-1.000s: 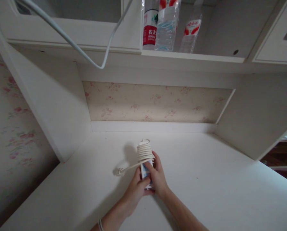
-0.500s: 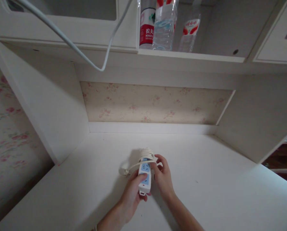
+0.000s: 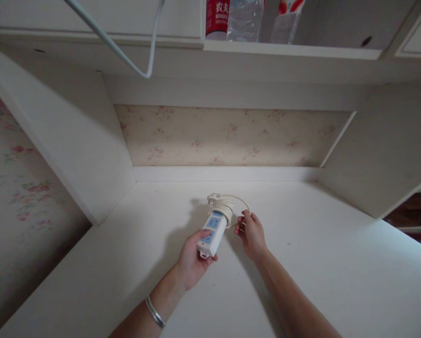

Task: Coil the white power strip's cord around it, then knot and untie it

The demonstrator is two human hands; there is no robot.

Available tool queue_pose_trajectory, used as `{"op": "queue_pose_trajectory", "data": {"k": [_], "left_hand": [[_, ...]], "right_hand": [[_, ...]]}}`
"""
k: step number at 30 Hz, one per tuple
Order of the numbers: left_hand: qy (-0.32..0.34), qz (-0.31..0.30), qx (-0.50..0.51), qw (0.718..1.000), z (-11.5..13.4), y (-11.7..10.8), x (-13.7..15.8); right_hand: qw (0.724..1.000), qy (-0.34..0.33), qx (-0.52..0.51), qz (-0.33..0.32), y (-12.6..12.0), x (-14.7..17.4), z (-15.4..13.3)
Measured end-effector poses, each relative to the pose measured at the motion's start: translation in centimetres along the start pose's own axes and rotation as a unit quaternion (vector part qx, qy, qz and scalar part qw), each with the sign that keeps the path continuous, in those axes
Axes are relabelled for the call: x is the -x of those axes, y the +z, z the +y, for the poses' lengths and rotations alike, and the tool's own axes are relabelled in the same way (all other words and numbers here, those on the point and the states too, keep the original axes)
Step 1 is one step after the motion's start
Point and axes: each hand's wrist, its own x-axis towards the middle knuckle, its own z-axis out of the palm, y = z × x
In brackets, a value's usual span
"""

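A white power strip (image 3: 213,231) with blue socket faces is tilted above the desk, its near end gripped by my left hand (image 3: 193,257), thumb on top. Around its far end the cream cord (image 3: 223,209) is wound in several turns. My right hand (image 3: 252,234) is closed on a loose length of that cord, just right of the coil. From there the cord arcs over to the plug (image 3: 213,198), which hangs beyond the coil with its prongs showing. My left wrist wears a silver bangle (image 3: 155,311).
The white desktop (image 3: 319,272) lies under both hands, with side panels left and right. Overhead, a shelf (image 3: 291,50) holds a red-labelled bottle (image 3: 217,19) and clear plastic bottles (image 3: 245,21). A pale cable (image 3: 126,61) dangles at upper left.
My right hand has moved right and pulled the cord out from the strip. The plug has swung from the left side to beyond the coil. The view has tipped downward.
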Motion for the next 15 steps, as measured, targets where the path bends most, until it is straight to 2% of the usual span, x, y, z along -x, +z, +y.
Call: {"op": "queue_pose_trajectory", "data": {"k": [5, 9, 12, 15], "left_hand": [[-0.002, -0.002, -0.006, 1.000, 0.6, -0.2, 0.1], [-0.003, -0.028, -0.022, 0.999, 1.2, -1.2, -0.7], [-0.023, -0.072, -0.092, 0.993, 2.1, -2.7, -1.1], [-0.041, -0.126, -0.206, 0.970, 3.3, -4.1, -0.9]], "right_hand": [[0.997, 0.019, -0.060, 0.036, -1.2, -1.4, -0.8], [0.997, 0.006, -0.072, 0.015, -1.6, -2.2, -0.6], [0.997, 0.002, -0.080, -0.009, -1.7, -2.8, -0.7], [0.994, -0.004, -0.104, -0.015, -2.5, -3.6, -1.5]]}}
